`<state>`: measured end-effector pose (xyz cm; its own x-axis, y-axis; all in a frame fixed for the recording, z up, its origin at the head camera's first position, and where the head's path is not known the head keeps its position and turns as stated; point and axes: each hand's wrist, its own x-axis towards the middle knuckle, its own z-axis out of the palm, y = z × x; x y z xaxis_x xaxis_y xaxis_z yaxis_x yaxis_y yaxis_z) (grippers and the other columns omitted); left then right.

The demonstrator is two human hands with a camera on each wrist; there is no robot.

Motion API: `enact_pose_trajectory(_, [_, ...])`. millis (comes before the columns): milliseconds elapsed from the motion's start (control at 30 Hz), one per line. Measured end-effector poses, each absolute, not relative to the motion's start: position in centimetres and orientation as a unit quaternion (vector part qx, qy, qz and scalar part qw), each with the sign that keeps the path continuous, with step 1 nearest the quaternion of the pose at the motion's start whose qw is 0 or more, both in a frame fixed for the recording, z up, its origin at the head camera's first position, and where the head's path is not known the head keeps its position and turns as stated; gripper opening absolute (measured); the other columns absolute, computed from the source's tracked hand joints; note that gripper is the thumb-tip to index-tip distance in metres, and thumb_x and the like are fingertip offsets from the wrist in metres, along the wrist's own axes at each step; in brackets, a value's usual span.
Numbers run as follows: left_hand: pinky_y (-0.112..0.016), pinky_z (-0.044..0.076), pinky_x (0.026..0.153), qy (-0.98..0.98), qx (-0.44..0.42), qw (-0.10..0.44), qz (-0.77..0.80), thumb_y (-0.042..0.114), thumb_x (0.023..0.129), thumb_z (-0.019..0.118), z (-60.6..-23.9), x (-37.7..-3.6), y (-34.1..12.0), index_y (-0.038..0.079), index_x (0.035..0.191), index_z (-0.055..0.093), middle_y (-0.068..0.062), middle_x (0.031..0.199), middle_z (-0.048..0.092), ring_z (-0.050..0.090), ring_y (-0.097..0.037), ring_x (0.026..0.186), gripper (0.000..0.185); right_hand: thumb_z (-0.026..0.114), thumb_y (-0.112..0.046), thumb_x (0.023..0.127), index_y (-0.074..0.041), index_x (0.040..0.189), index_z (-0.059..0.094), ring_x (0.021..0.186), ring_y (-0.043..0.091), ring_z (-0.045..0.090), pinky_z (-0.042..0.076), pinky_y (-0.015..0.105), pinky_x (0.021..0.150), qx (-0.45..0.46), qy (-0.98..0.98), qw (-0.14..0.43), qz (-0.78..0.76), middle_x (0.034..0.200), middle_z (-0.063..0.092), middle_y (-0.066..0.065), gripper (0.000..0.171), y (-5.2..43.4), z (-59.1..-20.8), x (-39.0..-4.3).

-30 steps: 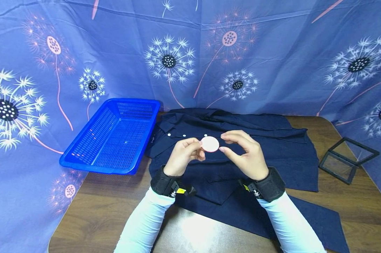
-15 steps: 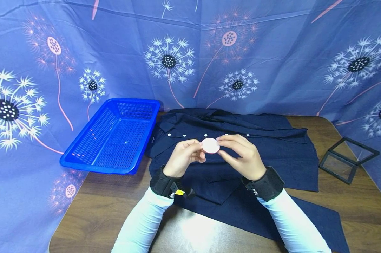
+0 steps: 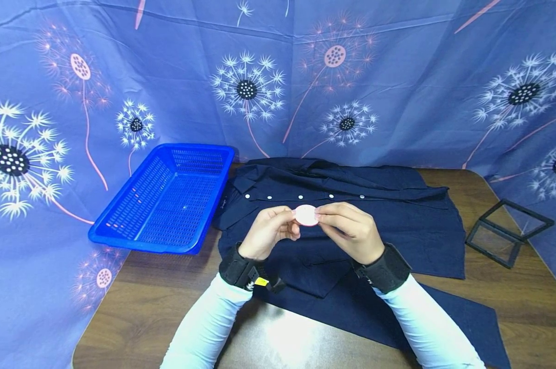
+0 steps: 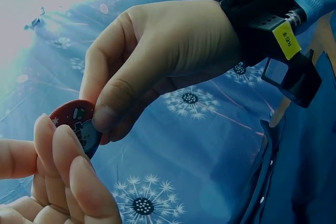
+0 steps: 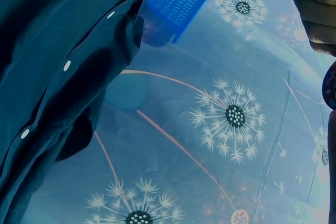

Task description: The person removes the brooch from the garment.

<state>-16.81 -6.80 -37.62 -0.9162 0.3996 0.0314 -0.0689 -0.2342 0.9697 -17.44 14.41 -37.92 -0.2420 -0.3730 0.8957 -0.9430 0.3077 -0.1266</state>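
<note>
In the head view a small round disc [image 3: 306, 216] is held up over a dark navy shirt [image 3: 397, 230]. Its upward face is white with a red edge; the left wrist view shows a printed red and blue picture on the other face of the disc [image 4: 65, 113]. My left hand [image 3: 268, 231] pinches its left edge between thumb and fingers. At the opposite edge my right hand [image 3: 353, 231] pinches it too, thumb below and fingers above. Only a sliver of the disc [image 5: 329, 85] appears at the border of the right wrist view.
A blue plastic basket [image 3: 192, 248] stands at the left of the wooden table [image 3: 121, 307]. Near the right edge is a black-framed, hinged clear case [image 3: 508, 233], propped open. Behind everything hangs a blue dandelion-print cloth [image 3: 176, 61]. White buttons [image 3: 300, 197] run along the shirt.
My right hand has moved left from just beside the disc and now pinches its right edge. The disc has dropped very slightly and tilted flatter. My left hand keeps its pinch.
</note>
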Motion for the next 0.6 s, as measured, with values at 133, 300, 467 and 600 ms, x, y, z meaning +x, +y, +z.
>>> enact_pose_trajectory(133, [-0.023,0.054,0.066,0.599,0.146,0.152,0.773,0.011,0.097,0.047,-37.7,-16.8,-6.8,0.01,0.083,0.06,0.007,0.064,0.061,0.061,-0.007,0.062,0.02,0.064,-0.013,0.094,0.0,0.086,0.074,0.083,0.026,0.069,0.054,0.021,0.088,0.473,-0.695,0.41,0.352,0.093,0.073,0.013,0.018,14.4,-37.9,-17.5])
enact_pose_trajectory(300, [-0.023,0.055,0.067,0.589,0.163,0.156,0.776,0.013,0.1,0.046,-37.9,-16.7,-6.8,0.011,0.086,0.061,0.006,0.067,0.063,0.062,-0.008,0.065,0.02,0.066,-0.011,0.093,0.0,0.085,0.074,0.08,0.025,0.069,0.055,0.023,0.084,0.476,-0.682,0.427,0.355,0.09,0.073,0.012,0.016,14.3,-37.7,-17.5])
enact_pose_trajectory(467, [-0.023,0.055,0.069,0.596,0.184,0.136,0.77,0.013,0.101,0.045,-38.1,-16.5,-6.8,0.008,0.09,0.061,0.006,0.073,0.065,0.064,-0.008,0.07,0.02,0.065,-0.012,0.094,0.0,0.086,0.075,0.08,0.026,0.069,0.054,0.02,0.086,0.465,-0.684,0.426,0.367,0.09,0.074,0.013,0.017,14.5,-37.3,-17.3])
enact_pose_trajectory(600, [-0.023,0.057,0.072,0.622,0.186,0.088,0.755,0.011,0.1,0.047,-38.2,-16.4,-6.9,-0.008,0.096,0.059,0.005,0.075,0.065,0.066,-0.007,0.071,0.023,0.066,-0.016,0.094,0.001,0.087,0.075,0.08,0.026,0.07,0.053,0.017,0.087,0.441,-0.69,0.416,0.395,0.088,0.073,0.015,0.021,14.9,-36.9,-17.1])
